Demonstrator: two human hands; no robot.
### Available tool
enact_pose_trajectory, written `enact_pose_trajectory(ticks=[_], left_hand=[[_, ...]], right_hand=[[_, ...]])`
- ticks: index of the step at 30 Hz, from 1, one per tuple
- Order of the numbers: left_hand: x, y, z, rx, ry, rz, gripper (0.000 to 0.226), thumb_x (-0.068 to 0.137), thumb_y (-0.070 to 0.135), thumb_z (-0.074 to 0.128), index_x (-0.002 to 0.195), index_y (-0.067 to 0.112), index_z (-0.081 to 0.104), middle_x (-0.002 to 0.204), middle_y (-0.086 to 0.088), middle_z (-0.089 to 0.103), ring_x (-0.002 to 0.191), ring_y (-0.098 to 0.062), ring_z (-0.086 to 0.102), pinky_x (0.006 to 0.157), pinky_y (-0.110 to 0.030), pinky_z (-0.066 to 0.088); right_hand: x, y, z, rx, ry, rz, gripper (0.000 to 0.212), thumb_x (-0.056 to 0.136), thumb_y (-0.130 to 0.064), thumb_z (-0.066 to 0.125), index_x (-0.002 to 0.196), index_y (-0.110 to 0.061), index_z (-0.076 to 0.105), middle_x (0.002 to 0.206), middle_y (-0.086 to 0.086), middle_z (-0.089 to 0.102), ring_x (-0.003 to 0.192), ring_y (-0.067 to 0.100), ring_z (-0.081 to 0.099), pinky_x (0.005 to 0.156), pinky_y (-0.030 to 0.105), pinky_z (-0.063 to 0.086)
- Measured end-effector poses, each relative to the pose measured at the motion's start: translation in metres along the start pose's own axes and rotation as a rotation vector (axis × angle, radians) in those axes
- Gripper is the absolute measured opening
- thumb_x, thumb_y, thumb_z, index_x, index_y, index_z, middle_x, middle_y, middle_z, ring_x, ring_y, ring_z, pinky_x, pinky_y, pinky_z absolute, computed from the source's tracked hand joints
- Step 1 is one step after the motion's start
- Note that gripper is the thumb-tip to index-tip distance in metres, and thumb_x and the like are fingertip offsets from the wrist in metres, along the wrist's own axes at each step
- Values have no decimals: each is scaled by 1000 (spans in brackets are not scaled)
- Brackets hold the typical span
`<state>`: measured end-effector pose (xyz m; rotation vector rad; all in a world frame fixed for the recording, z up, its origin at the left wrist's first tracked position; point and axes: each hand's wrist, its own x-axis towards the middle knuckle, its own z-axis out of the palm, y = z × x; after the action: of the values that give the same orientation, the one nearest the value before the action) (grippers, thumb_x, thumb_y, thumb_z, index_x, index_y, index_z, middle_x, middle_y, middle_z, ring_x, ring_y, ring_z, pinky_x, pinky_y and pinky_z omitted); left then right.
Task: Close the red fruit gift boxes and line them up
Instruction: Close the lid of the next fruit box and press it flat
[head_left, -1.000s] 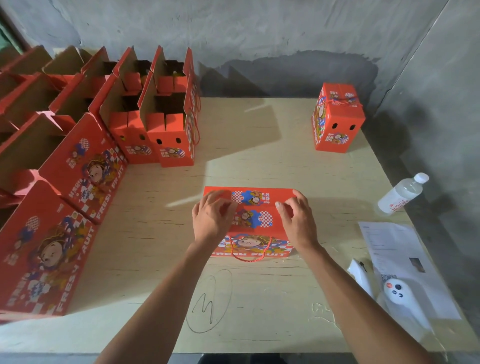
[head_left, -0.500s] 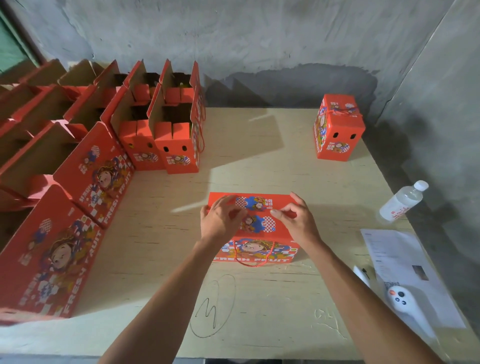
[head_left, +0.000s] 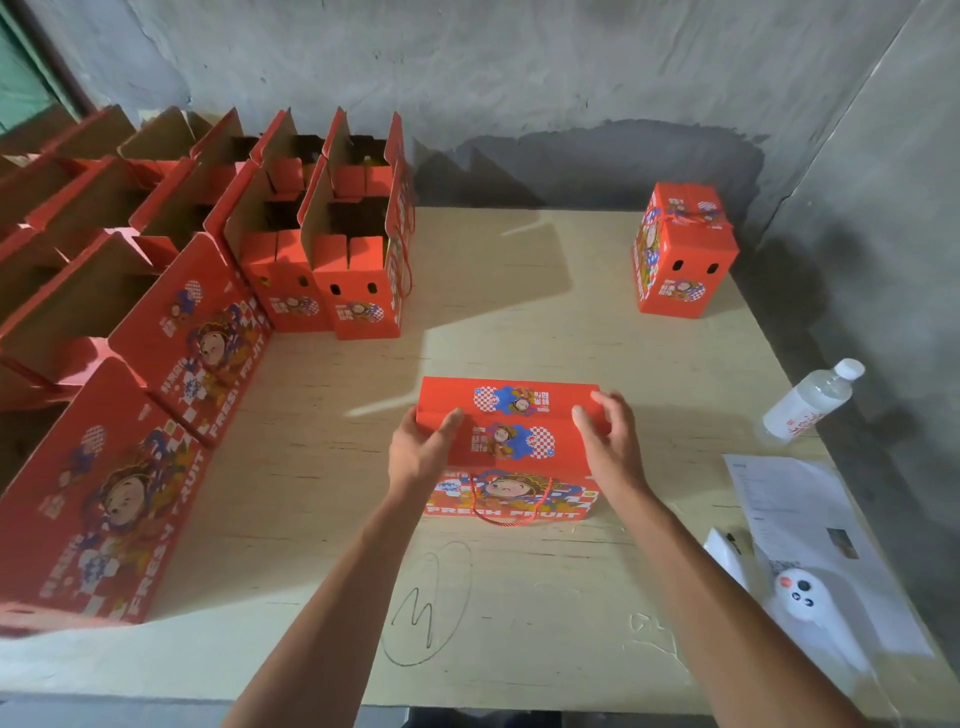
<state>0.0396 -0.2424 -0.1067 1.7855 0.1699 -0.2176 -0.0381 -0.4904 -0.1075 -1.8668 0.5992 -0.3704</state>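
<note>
Head view: both hands' grip clamps red box top edges; bare table beyond.

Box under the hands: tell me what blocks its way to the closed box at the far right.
Nothing visible does. Bare table lies between the box, held by left hand and right hand, and the closed box.
</note>
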Motion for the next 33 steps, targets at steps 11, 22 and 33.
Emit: enact_pose_trajectory(ticks=[11,22,33], left_hand=[[8,5,5,-207,74,-151,25,69,44,73,90,31,78,79,7,78,79,-16,75,83,-41,63],[-9,1,-6,-105,23,-76,27,95,53,64,93,28,75,87,9,78,85,-9,73,80,-35,58],[5,13,-3,29,60,-217,50,70,64,55,80,18,72,80,-2,70,79,-27,65,75,-36,53]], right_hand=[[3,-4,4,18,100,144,59,99,-45,63,151,-21,50,139,0,63,117,12,60,92,25,48],[-8,1,3,19,97,165,34,104,-56,45,107,-31,68,88,-17,72,82,3,68,62,17,47],[-3,-7,7,90,175,256,37,97,-31,56,62,-25,48,46,-18,48,42,2,43,42,20,35]])
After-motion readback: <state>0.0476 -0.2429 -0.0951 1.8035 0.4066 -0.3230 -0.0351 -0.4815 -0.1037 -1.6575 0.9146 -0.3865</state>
